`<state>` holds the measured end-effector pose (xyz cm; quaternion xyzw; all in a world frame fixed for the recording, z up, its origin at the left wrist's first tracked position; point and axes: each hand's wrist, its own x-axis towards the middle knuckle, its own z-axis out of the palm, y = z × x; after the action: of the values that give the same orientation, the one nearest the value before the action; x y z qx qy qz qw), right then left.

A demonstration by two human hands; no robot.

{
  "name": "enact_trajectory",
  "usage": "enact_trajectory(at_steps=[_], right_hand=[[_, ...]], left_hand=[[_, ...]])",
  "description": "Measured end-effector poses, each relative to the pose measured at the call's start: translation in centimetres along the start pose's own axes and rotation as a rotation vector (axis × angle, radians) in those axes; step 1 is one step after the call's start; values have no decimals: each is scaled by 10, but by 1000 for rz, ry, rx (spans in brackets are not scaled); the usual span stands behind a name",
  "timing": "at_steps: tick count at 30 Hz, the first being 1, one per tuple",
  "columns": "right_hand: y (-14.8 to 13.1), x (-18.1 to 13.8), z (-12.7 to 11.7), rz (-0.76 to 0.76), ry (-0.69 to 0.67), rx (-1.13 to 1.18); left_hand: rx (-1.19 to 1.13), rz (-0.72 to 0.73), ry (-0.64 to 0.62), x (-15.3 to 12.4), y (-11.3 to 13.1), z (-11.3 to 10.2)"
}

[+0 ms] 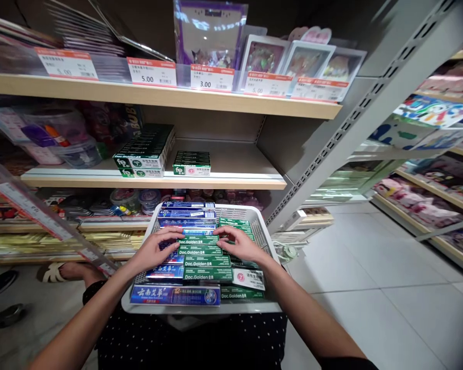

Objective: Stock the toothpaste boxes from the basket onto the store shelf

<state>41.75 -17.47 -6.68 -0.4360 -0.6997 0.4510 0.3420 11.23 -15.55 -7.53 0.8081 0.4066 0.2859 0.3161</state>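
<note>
A light grey plastic basket (pixel 270 246) rests on my lap, holding blue and green toothpaste boxes. My left hand (pixel 154 252) has its fingertips closed on the left ends of the green Doc.Golden toothpaste boxes (pixel 199 250) in the middle. At their right ends, my right hand (pixel 241 245) grips the same boxes with thumb and fingers. Blue toothpaste boxes (pixel 175 295) lie at the near left and along the left side, partly under the green ones. One box with its white face up (pixel 249 278) sits at the right.
Ahead, a shelf (pixel 231 180) carries a longer row of green boxes (pixel 144 149) and a shorter row (pixel 192 163). Above it, a priced shelf (pixel 200 95) juts out. A slotted metal post (pixel 320 144) stands right. At left, another person's sandalled foot (pixel 56 272) shows.
</note>
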Motion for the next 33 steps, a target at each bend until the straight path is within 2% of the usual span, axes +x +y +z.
enact_trajectory(at_steps=[3,7,11,14,18,22,26,33], right_hand=[[3,1,0,24,-35,30],[6,3,1,109,-6,29],[12,7,9,202,56,64],[19,10,17,238,149,111],[31,13,25,245,274,242],[37,16,29,238,330,330],[39,20,29,246,360,371],[42,23,31,275,362,393]], left_hand=[[18,-9,-37,-2,-2,4],[49,-43,-49,-1,-5,6],[50,-86,-32,4,-13,8],[10,-113,-11,7,-18,10],[-54,-162,18,9,-21,13],[-137,-238,62,9,-23,15],[-281,-276,135,9,-33,20],[-401,-323,128,10,-42,23]])
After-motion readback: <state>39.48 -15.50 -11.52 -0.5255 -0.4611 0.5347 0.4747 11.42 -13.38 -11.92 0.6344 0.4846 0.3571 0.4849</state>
